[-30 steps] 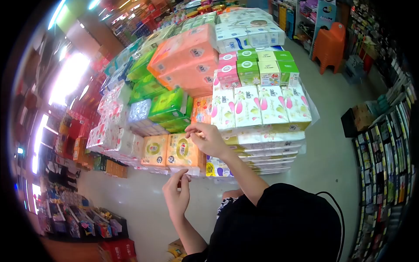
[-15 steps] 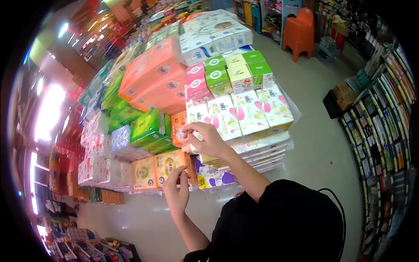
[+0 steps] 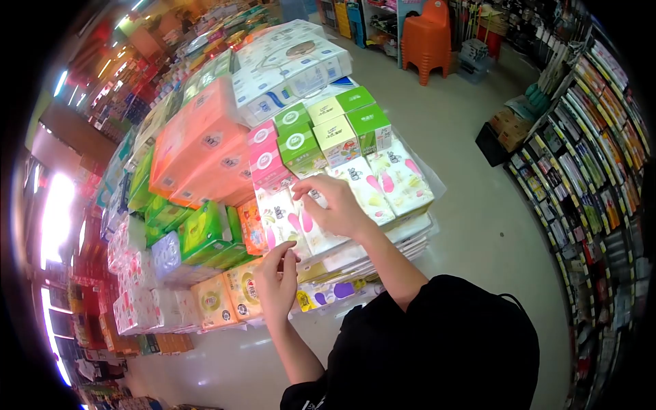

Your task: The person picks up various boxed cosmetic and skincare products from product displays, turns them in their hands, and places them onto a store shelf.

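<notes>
White tissue packs (image 3: pixel 400 179) w/ pink petal prints, in a row atop the stack, mid-frame, and the right hand (image 3: pixel 329 205) hangs over them! Can't tell whether it touches. Its grip's narrow: fingers loosely curled, small gap to the thumb, nothing seen in it.

Left hand (image 3: pixel 277 270), approx. 7 o'clock from the right, just in front of the row's near corner. Narrow grip too, fingers bent toward thumb, no pack seen in it.

All clock calls from the right hand: small boxes on the row's back part, pink box (image 3: pixel 269 162) at 10, green box (image 3: pixel 298 152) at 11, cream box (image 3: pixel 336 141) at 12, 2nd green box (image 3: pixel 370 126) at 1. Purple-and-yellow pack (image 3: pixel 335 294) low at 6. Orange packs (image 3: pixel 213 301) at 8, beside the left hand. Green packs (image 3: pixel 203 232) approx. 9, big peach bundles (image 3: pixel 201 147) at 10, blue-and-white bundles (image 3: pixel 294 78) betw. 11 and 12.

Farther out: stacked orange stools (image 3: pixel 427 41) at 1, well apart; merch. rack (image 3: pixel 588 205) at 3, across bare floor (image 3: pixel 471 225).
</notes>
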`<state>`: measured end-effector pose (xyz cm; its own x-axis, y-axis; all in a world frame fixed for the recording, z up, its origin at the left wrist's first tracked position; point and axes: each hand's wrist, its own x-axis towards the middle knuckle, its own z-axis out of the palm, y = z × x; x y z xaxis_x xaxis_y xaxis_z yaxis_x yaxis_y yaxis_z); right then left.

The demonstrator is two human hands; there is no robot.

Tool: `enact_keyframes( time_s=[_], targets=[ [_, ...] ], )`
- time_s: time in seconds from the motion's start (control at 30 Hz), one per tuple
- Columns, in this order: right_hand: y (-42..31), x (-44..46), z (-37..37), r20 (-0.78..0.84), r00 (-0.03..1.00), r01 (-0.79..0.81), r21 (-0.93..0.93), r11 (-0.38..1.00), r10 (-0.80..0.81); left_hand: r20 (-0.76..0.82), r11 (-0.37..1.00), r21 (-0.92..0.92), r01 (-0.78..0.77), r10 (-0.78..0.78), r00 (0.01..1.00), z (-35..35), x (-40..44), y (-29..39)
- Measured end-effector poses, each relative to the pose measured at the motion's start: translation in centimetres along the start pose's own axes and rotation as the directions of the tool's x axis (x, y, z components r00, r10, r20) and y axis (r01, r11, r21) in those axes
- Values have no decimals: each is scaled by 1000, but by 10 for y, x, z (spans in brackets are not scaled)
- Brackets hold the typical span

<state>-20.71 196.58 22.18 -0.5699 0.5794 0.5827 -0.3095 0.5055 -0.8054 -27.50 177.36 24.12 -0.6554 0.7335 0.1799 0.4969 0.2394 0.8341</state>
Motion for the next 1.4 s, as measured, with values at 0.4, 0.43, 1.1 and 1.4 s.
enact_keyframes(
  time_s=[0.4,0.43,1.1,1.4],
  targets=[
    [43,23,-104,-659,733,-225,1,974,170,131,939,-280,-200,244,961,135,90,21],
    [43,23,-106,-654,732,-260,-9,966,191,151,936,-303,-177,231,961,141,94,23],
    [65,16,-102,-687,685,-326,7,945,242,292,748,-657,96,135,947,168,104,20],
    [28,10,-105,-757,643,-248,-65,966,114,196,785,-618,-44,208,958,140,88,42]
  ],
)
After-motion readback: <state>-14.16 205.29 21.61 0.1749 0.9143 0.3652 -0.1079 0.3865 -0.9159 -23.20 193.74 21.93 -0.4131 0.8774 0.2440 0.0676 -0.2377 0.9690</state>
